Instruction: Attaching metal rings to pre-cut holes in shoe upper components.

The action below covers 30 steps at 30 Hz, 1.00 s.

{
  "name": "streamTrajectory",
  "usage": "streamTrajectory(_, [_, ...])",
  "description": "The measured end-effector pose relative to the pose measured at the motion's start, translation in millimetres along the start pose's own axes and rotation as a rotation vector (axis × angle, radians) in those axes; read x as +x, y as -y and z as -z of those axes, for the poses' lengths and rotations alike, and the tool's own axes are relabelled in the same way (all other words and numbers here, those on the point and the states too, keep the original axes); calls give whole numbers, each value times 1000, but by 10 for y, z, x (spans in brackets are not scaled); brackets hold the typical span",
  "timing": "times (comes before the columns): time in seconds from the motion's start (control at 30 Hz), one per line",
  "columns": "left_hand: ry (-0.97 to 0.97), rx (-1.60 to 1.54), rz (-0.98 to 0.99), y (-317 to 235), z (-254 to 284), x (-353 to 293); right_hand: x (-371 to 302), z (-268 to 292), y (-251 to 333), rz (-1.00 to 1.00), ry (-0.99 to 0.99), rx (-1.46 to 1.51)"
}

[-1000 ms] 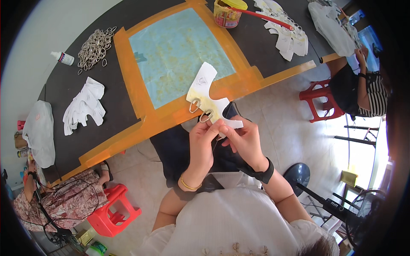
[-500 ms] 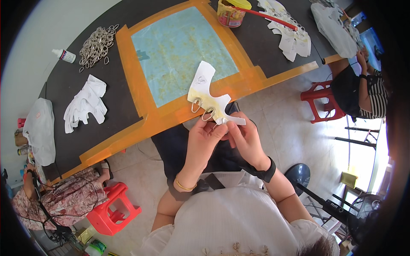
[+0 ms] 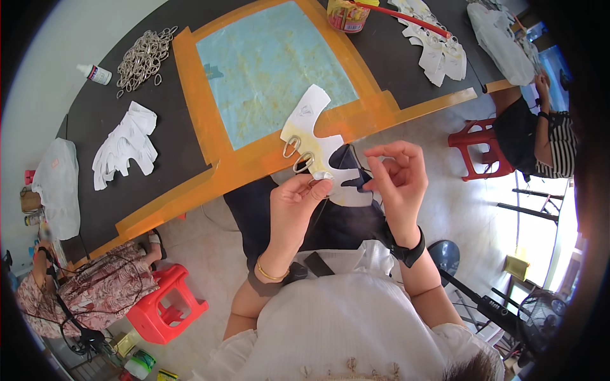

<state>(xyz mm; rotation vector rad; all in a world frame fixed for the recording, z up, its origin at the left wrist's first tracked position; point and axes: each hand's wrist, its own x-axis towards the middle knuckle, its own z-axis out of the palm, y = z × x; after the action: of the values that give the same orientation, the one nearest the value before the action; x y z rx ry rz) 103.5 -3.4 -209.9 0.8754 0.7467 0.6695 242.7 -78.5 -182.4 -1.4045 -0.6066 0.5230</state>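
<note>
A white, scallop-edged paper or fabric cut-out [image 3: 307, 114] with yellowish stains hangs over the table's front edge. My left hand [image 3: 293, 206] pinches it between thumb and fingers near its lower part. Two oval metal rings [image 3: 304, 162] sit along its left side; part of another ring shows at my left fingertips. To the right of the cut-out is my right hand [image 3: 400, 184], off the piece, its thumb and forefinger apart and the other fingers curled. Nothing shows between those fingers.
A blue sheet [image 3: 273, 70] is framed by orange tape on the dark table. Metal rings [image 3: 145, 60], a small white bottle [image 3: 95, 73] and stacked white cut-outs [image 3: 127, 146] lie left. A tub [image 3: 347, 16], a red stick [image 3: 416, 24] and ringed cut-outs [image 3: 438, 54] are right.
My right hand has let go of the cut-out and moved right and up. The cut-out's lower end, hidden before, now shows. My left hand has kept its hold, shifting slightly left.
</note>
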Motion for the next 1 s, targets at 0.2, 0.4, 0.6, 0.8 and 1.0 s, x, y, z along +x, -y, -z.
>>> streamTrajectory(0.2, [13, 87, -24, 22, 5, 7, -55, -106, -17, 288, 245, -213])
streamTrajectory(0.4, [-2, 201, -134, 7, 2, -8, -12, -100, 62, 16, 304, -138])
streamTrajectory(0.6, [-2, 444, -287, 12, 21, -1, 51, -98, 76, -194, 340, -79])
streamTrajectory(0.8, [19, 504, -225, 7, 74, -3, 70, -115, 34, -198, 416, -99])
streamTrajectory(1.0, [120, 254, -1, 10, 124, -12, -5, -136, 38, -37, 400, -237])
